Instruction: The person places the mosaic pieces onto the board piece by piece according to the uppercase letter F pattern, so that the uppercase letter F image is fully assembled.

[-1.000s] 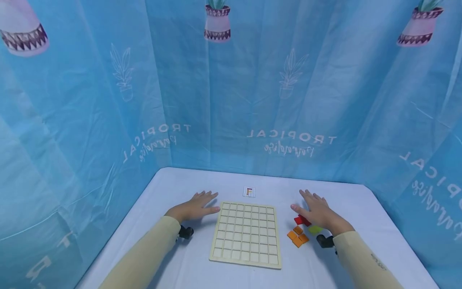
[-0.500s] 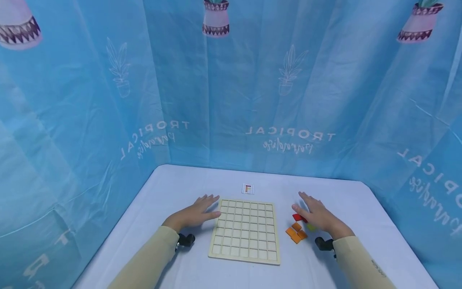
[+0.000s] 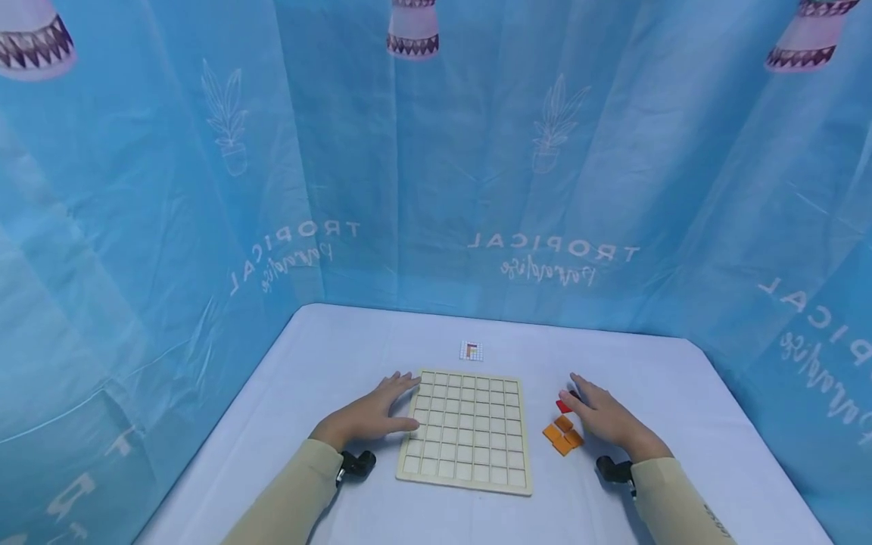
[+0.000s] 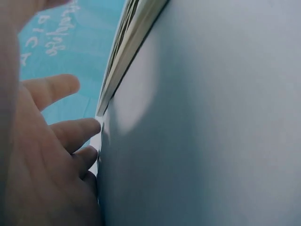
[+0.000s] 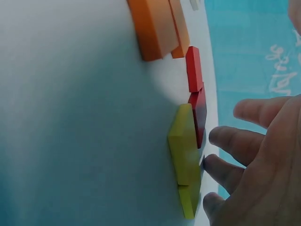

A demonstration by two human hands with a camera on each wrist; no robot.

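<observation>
My left hand (image 3: 368, 415) is at the left edge of a pale wooden grid board (image 3: 466, 439), fingers loosely extended, its thumb and fingertips overlapping the rim in the head view. In the left wrist view nothing lies in the palm (image 4: 51, 174). My right hand (image 3: 608, 416) hovers with relaxed, spread fingers over small square tiles right of the board. Orange tiles (image 3: 562, 434) lie by its thumb, and a red tile (image 3: 563, 406) shows under it. Yellow tiles (image 5: 184, 146), hidden from the head view, and a dark red tile (image 5: 199, 115) lie beside the right fingertips.
A small card (image 3: 471, 350) printed with a coloured grid pattern lies beyond the board. The white-covered table (image 3: 368, 333) is bounded at its back and sides by a blue printed curtain (image 3: 436, 174).
Both hands have come slightly nearer the body. The left hand has slid along the board's left edge and overlaps it more. The right hand now covers the yellow tiles. The head view has tilted slightly down.
</observation>
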